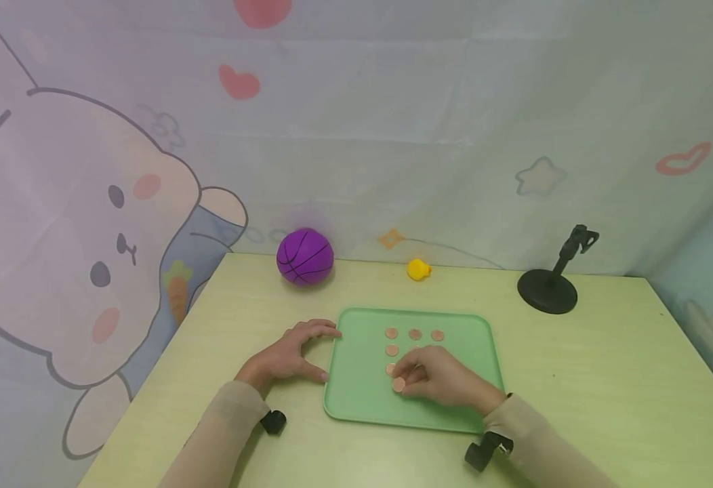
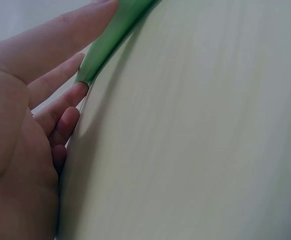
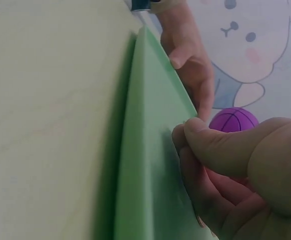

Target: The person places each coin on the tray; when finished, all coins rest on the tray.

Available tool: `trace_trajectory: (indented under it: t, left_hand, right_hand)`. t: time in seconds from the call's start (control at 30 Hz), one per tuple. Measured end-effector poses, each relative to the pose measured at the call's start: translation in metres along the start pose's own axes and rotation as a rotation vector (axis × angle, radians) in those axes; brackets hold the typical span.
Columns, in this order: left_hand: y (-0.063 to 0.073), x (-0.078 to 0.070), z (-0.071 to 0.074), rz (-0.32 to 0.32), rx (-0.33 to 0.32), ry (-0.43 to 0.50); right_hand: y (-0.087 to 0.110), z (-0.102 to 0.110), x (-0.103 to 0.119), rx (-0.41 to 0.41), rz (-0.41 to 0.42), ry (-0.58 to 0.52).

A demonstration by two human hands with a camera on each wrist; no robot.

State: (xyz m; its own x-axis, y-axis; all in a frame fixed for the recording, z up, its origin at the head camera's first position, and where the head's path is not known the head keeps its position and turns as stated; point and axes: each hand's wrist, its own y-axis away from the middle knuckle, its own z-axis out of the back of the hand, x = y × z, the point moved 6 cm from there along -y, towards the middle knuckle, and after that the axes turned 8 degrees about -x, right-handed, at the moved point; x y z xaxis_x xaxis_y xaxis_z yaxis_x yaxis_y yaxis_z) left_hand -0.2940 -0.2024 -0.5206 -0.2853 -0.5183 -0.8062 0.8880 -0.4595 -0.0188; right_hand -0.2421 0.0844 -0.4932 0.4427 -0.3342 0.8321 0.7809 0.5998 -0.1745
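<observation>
My right hand (image 1: 438, 376) is over the green tray (image 1: 356, 400) and pinches a copper-coloured coin (image 1: 398, 385) between thumb and fingertips. Several similar coins lie flat on the tray in rows. Three make up the far row, including one at its middle (image 1: 415, 334); others run down the left column, such as this coin (image 1: 392, 350). My right hand covers part of the layout. At the tray's left rim, my left hand (image 1: 286, 354) rests with its thumb and fingers spread and the tips touching the edge. In the left wrist view, those fingers (image 2: 60, 107) meet the green rim (image 2: 103, 50).
A purple ball (image 1: 305, 257) with black lines sits at the table's back left. Farther right along the back are a small yellow toy (image 1: 419, 270) and a black stand (image 1: 547, 291) with a round base. A printed cloth (image 1: 356, 135) hangs behind the table.
</observation>
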Motion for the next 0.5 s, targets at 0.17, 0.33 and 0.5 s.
trace_trajectory:
  t: [0.17, 0.33, 0.5]
  left_hand:
    - [0.001, -0.002, 0.000, -0.005, 0.001, 0.006]
    - [0.002, -0.004, 0.000, -0.007, 0.002, 0.002]
    - [0.002, -0.004, 0.001, 0.001, 0.003, 0.002]
  right_hand:
    - [-0.001, -0.004, 0.005, -0.007, 0.024, 0.120]
    - [-0.003, -0.008, 0.012, 0.012, 0.089, 0.198]
    - [-0.004, -0.011, 0.016, 0.029, 0.121, 0.250]
